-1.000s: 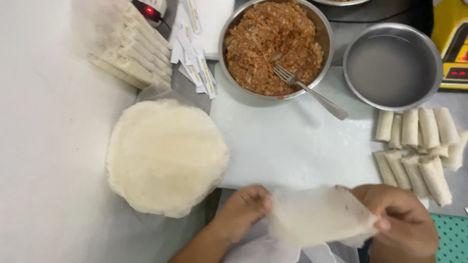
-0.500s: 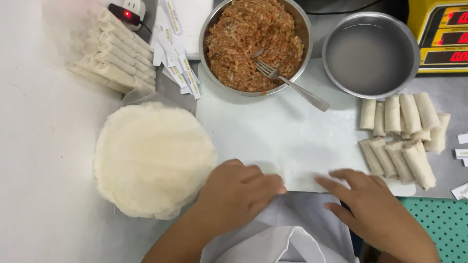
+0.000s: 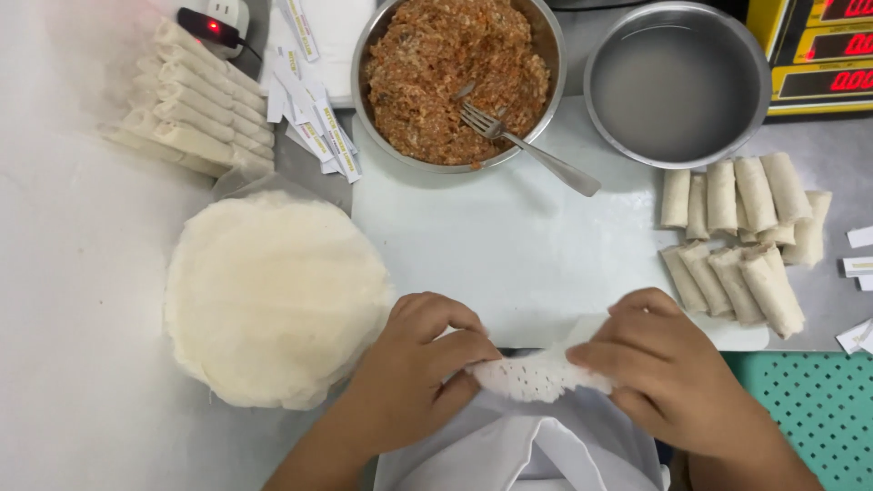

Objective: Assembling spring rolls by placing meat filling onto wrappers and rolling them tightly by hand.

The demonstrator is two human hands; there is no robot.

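Both hands pinch one thin white wrapper at the near edge of the white board: left hand and right hand. It has no filling yet. Many finished rolls lie at the right; a big wrapper stack waits, and the bowl of filling is full.

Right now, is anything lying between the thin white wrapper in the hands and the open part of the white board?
Nothing visible: the thin white wrapper sits at the white cutting board's near edge, whose middle lies bare.
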